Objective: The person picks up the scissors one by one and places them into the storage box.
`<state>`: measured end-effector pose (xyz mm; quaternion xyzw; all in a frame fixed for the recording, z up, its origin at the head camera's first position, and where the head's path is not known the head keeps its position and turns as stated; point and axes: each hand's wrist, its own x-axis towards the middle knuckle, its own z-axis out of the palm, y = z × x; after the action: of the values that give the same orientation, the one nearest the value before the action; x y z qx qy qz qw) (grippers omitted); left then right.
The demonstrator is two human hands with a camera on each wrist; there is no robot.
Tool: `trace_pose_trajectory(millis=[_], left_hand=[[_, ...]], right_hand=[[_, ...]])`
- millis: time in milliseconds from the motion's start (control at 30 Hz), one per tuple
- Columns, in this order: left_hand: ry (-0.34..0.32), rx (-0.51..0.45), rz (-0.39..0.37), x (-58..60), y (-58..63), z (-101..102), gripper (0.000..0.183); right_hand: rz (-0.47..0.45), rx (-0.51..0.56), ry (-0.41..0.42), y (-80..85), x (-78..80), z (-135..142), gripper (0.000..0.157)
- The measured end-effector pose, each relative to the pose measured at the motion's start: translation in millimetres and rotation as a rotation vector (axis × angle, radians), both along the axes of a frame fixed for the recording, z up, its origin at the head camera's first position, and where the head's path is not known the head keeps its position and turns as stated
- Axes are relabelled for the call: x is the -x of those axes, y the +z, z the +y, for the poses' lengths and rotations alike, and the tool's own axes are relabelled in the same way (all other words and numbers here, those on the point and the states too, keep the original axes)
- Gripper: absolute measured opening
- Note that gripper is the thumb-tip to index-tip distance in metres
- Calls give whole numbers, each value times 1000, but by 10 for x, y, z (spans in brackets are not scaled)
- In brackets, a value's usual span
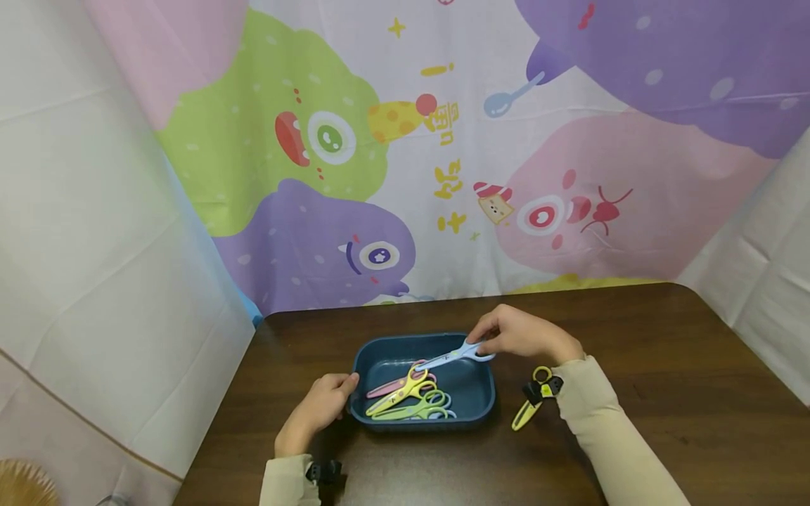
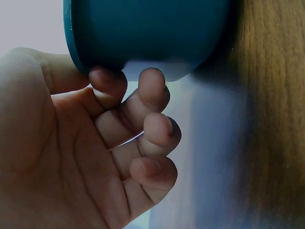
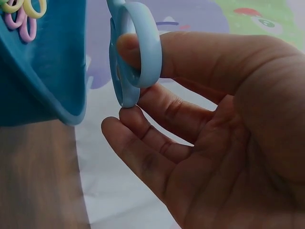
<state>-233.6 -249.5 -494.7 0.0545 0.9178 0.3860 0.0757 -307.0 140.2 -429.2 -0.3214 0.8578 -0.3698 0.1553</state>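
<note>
A dark blue plastic tray [image 1: 411, 424] stands on the table. My left hand [image 1: 324, 403] grips its left end; in the left wrist view the thumb goes over the rim and the index fingertip [image 2: 108, 82] meets the outer wall. Over the tray's back right corner, my right hand [image 1: 522, 334] pinches light blue scissors [image 1: 446, 357] by the handles [image 3: 148, 45], blades pointing left and down into the tray. Inside lie pink scissors [image 1: 387, 386], yellow scissors [image 1: 395, 401] and green scissors [image 1: 405, 410], overlapping, with another blue pair [image 1: 451, 414] mostly hidden beneath the green one.
Another pair of yellow scissors [image 1: 525, 414] lies on the brown table [image 1: 658, 393] right of the tray, partly covered by the right wrist's black camera [image 1: 552, 386]. A cartoon-printed cloth [image 1: 443, 267] hangs behind the table's back edge. White cloth [image 1: 114, 232] hangs at the left.
</note>
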Motion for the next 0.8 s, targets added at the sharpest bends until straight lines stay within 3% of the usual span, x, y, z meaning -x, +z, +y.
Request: trace_pose_trajectory(millis=[800], left_hand=[[3, 2, -17, -2, 26, 14, 42]], right_hand=[[63, -55, 70, 67, 99, -316, 20]])
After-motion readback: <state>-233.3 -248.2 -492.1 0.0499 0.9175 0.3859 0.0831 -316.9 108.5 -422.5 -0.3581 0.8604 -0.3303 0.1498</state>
